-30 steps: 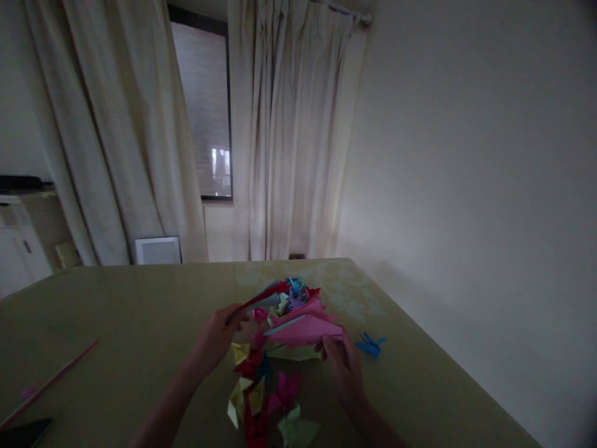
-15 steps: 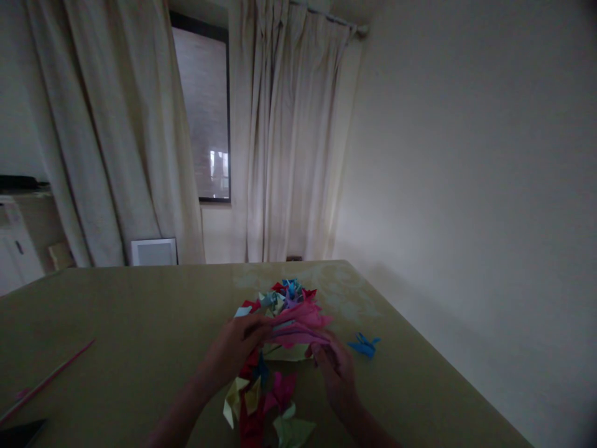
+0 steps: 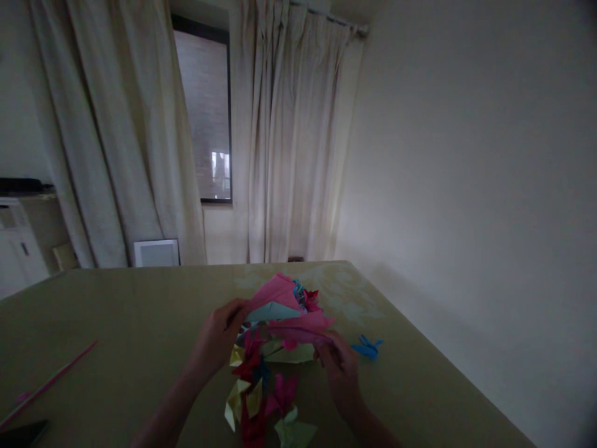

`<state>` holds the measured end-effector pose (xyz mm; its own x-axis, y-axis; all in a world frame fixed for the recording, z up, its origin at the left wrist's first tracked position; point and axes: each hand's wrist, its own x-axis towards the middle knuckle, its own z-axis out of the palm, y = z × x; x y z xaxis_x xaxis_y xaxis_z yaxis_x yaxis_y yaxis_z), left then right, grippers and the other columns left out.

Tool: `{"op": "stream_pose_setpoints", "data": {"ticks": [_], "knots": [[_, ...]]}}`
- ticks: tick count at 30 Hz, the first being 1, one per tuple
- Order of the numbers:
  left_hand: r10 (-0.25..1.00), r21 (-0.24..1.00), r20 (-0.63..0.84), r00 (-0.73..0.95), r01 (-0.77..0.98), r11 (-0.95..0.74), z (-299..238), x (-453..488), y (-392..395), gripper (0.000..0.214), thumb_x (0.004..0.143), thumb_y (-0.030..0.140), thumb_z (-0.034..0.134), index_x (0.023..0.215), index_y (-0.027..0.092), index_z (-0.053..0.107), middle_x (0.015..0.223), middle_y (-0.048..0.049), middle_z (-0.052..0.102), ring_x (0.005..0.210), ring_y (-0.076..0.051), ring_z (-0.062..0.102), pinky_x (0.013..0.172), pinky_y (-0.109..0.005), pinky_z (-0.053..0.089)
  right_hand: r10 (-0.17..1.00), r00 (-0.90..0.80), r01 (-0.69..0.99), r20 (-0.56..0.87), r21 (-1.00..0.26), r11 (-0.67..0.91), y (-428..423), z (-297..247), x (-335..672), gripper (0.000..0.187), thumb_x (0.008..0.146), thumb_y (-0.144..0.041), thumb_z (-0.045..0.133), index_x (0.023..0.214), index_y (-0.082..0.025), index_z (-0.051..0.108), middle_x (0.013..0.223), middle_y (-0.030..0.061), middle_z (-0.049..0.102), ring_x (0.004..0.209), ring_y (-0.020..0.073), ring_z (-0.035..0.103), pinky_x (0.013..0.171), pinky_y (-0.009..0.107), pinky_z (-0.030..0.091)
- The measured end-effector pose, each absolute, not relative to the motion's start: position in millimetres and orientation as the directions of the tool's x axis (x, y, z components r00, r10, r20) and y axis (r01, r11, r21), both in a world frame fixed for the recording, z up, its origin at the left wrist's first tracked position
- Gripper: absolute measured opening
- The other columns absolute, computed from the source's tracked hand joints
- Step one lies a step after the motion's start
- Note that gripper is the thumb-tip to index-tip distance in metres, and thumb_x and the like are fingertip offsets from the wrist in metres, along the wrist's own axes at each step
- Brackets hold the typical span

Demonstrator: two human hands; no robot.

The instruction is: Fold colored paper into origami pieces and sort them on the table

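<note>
Seen from the head camera, a person works two-handed over a bank of folded paper spread on a green-covered table (image 3: pixel 153 330), to the left of a lone blue paper figure (image 3: pixel 367 348). The left hand (image 3: pixel 228 320), well to the left of the blue figure, pinches the near-left end of a pink folded paper (image 3: pixel 276 291), its fingers closed on the tip; pale blue paper (image 3: pixel 273 312) shows along the lower edge, whether part of the same piece cannot be told. The right hand (image 3: pixel 340 367), just left of the blue figure and nearer the camera, pinches the right end of a second pink paper (image 3: pixel 305 325) between thumb and fingers. The two pink pieces overlap in the view, both left of the blue figure, the first reaching farther back.

Beyond the second pink paper, farther than the blue figure and to its left, sits a red folded piece (image 3: pixel 312 300). A pale green paper (image 3: pixel 293 355) lies left of the figure, below the held pieces. Nearer the camera, also to the figure's left, are a magenta piece (image 3: pixel 282 393), a cream piece (image 3: pixel 236 398), a long red piece (image 3: pixel 253 430) and a light green piece (image 3: pixel 296 432). Far to the figure's left, a thin pink stick (image 3: pixel 58 377) lies near a dark flat object (image 3: pixel 22 434), cut off by the frame.
</note>
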<state>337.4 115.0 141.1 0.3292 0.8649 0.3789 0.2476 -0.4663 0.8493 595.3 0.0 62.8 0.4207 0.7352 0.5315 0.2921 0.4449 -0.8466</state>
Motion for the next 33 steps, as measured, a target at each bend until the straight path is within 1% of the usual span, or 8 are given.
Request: {"op": "stream_pose_setpoints", "data": {"ticks": [6,10,15,19,23,26,28,33], "knots": [[0.933,0.898,0.270,0.239,0.286,-0.334,136.4,316.7,131.8,0.041,0.080,0.062,0.070,0.088,0.022,0.072,0.080,-0.0044,0.079,0.074,-0.025,0.078,0.069,-0.032,0.060,0.726,0.402,0.350,0.557,-0.827,0.441,-1.1,61.3,595.8,0.040,0.100,-0.058,0.063,0.100,-0.023,0.081,0.075,0.0029,0.069,0.061,0.0170,0.059,0.055,0.027,0.047],[0.921,0.889,0.333,0.204,0.258,-0.379,139.4,308.2,137.7,0.045,0.072,0.066,0.074,0.083,0.022,0.070,0.081,-0.0057,0.079,0.080,-0.025,0.076,0.074,-0.034,0.062,0.713,0.430,0.310,0.554,-0.832,0.460,-2.4,60.4,596.9,0.052,0.109,-0.058,0.044,0.113,-0.021,0.082,0.074,0.0032,0.067,0.064,0.0177,0.058,0.056,0.028,0.046],[0.913,0.844,0.367,0.179,0.349,-0.408,127.2,302.3,148.0,0.043,0.075,0.056,0.067,0.100,0.022,0.073,0.089,-0.0069,0.079,0.086,-0.028,0.075,0.078,-0.036,0.061,0.701,0.470,0.300,0.537,-0.844,0.445,-1.0,59.6,597.5,0.039,0.102,-0.052,0.063,0.122,-0.023,0.081,0.084,0.0034,0.070,0.061,0.0151,0.055,0.054,0.026,0.047],[0.900,0.770,0.335,0.278,0.471,-0.432,102.2,295.3,159.2,0.041,0.079,0.047,0.059,0.103,0.019,0.076,0.100,-0.0113,0.079,0.093,-0.029,0.075,0.085,-0.039,0.060,0.716,0.453,0.307,0.531,-0.847,0.434,-0.8,61.1,597.3,0.037,0.100,-0.048,0.066,0.124,-0.024,0.081,0.074,0.0014,0.069,0.060,0.0158,0.057,0.056,0.027,0.051],[0.867,0.639,0.331,0.371,0.589,-0.496,92.8,294.8,153.7,0.049,0.078,0.048,0.067,0.116,0.017,0.075,0.111,-0.0145,0.078,0.106,-0.035,0.074,0.099,-0.049,0.058,0.705,0.438,0.318,0.558,-0.830,0.459,-0.2,60.2,597.6,0.033,0.099,-0.044,0.069,0.122,-0.025,0.082,0.081,0.0040,0.076,0.064,0.0167,0.065,0.060,0.027,0.056],[0.796,0.618,0.410,0.445,0.507,-0.601,109.5,309.1,135.2,0.059,0.085,0.050,0.071,0.136,0.022,0.067,0.138,-0.0157,0.070,0.129,-0.036,0.066,0.112,-0.054,0.050,0.695,0.411,0.351,0.590,-0.806,0.476,-0.1,58.4,597.1,0.026,0.098,-0.041,0.071,0.117,-0.029,0.084,0.099,0.0067,0.082,0.070,0.0173,0.070,0.065,0.027,0.059],[0.742,0.662,0.418,0.525,0.383,-0.644,126.7,323.3,120.1,0.053,0.095,0.048,0.065,0.142,0.025,0.064,0.141,-0.0133,0.068,0.124,-0.030,0.069,0.106,-0.046,0.055,0.700,0.371,0.365,0.610,-0.789,0.494,-1.4,58.4,596.0,0.024,0.098,-0.039,0.072,0.117,-0.030,0.085,0.102,0.0067,0.083,0.074,0.0182,0.073,0.068,0.028,0.061],[0.718,0.653,0.417,0.558,0.365,-0.663,153.8,343.7,95.8,0.021,0.098,0.033,0.058,0.096,0.023,0.076,0.107,-0.0071,0.072,0.091,-0.022,0.073,0.082,-0.032,0.056,0.704,0.345,0.357,0.620,-0.781,0.513,-6.3,63.0,594.2,0.024,0.099,-0.040,0.071,0.117,-0.029,0.084,0.092,0.0058,0.080,0.070,0.0185,0.072,0.066,0.028,0.061]]}}
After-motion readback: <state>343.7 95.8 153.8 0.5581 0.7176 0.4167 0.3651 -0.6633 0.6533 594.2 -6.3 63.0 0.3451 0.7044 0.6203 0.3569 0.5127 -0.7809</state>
